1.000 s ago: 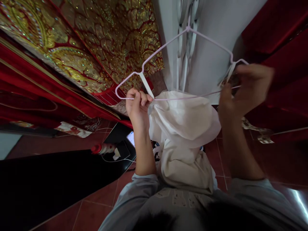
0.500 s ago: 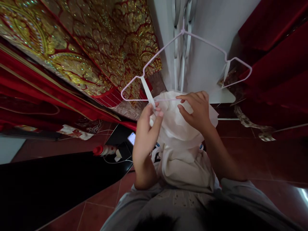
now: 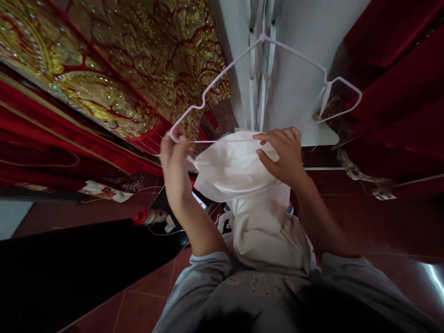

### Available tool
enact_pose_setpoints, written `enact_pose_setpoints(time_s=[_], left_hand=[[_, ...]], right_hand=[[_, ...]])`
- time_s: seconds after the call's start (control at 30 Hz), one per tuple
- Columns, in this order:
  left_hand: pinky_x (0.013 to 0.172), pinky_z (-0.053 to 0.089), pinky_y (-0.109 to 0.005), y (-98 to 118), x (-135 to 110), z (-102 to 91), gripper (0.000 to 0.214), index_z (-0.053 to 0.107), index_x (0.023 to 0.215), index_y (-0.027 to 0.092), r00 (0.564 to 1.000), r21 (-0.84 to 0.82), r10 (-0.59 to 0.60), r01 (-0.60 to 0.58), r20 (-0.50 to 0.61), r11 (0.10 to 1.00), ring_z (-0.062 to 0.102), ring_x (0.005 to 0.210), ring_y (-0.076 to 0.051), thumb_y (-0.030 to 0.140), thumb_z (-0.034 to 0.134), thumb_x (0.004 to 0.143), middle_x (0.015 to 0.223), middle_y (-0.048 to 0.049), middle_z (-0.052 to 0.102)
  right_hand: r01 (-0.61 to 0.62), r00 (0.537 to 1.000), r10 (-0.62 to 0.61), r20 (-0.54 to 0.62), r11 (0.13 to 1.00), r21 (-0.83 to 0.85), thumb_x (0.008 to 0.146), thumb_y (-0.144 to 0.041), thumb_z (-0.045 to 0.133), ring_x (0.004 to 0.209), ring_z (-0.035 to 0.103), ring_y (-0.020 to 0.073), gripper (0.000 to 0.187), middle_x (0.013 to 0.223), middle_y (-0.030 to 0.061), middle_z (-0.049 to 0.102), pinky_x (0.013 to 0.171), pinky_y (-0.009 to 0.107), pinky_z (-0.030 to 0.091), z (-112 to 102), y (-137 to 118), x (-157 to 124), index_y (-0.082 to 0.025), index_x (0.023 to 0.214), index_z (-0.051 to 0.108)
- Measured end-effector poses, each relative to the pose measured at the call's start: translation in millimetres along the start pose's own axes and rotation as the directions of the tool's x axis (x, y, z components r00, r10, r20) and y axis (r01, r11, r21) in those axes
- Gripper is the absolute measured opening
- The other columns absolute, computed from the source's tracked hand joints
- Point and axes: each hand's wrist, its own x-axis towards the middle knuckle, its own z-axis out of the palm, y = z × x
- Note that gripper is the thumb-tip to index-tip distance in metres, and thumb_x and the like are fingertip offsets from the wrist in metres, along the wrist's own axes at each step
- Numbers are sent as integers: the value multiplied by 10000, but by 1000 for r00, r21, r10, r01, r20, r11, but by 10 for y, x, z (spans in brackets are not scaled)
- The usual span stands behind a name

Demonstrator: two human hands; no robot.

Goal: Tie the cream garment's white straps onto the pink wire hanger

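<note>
A pale pink clothes hanger [image 3: 233, 64] hangs in front of me, its hook up by the cabinet handles. My left hand [image 3: 176, 169] is at its left lower corner, fingers closed on a white strap [image 3: 190, 159] of the garment, though the fingertips are blurred. The white garment [image 3: 239, 169] spreads below the bar and drapes down to my lap. Its other strap [image 3: 325, 99] loops over the hanger's right notch. My right hand [image 3: 282, 155] has its fingers curled over the lower bar near the middle, with the thumb apart below it.
Gold-sequined red clothing [image 3: 145, 64] hangs at left, dark red fabric [image 3: 398, 92] at right. A light cabinet [image 3: 301, 60] with metal handles [image 3: 260, 88] stands ahead. A black table [image 3: 86, 268] at lower left bears a red-capped bottle [image 3: 149, 216] and a lit phone [image 3: 199, 200].
My left hand has moved left and slightly up, from beside the garment to the hanger's corner. The left strap has come off the left notch, and the garment is pulled leftward. My right hand stays put.
</note>
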Motion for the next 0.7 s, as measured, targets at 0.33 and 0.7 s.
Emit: enact_pose_setpoints(time_s=[0.33, 0.7], left_hand=[[510, 476, -186, 143, -266, 638, 179, 613, 868, 211, 1000, -405, 15, -8, 14, 914, 697, 719, -144, 301, 733, 966, 643, 29, 534], [462, 405, -178, 85, -327, 795, 173, 596, 866, 210, 994, -455, 14, -63, -108, 888, 627, 617, -126, 248, 714, 986, 606, 54, 436]], right_hand=[[-88, 894, 159, -418, 979, 184, 986, -433, 596, 1044, 679, 267, 203, 1098, 88, 698, 929, 491, 557, -179, 74, 76, -289, 1110, 669], [-220, 914, 326, -242, 899, 380, 909, -280, 701, 790, 732, 185, 147, 887, 2, 794, 617, 335, 537, -696, 135, 203, -306, 1010, 804]])
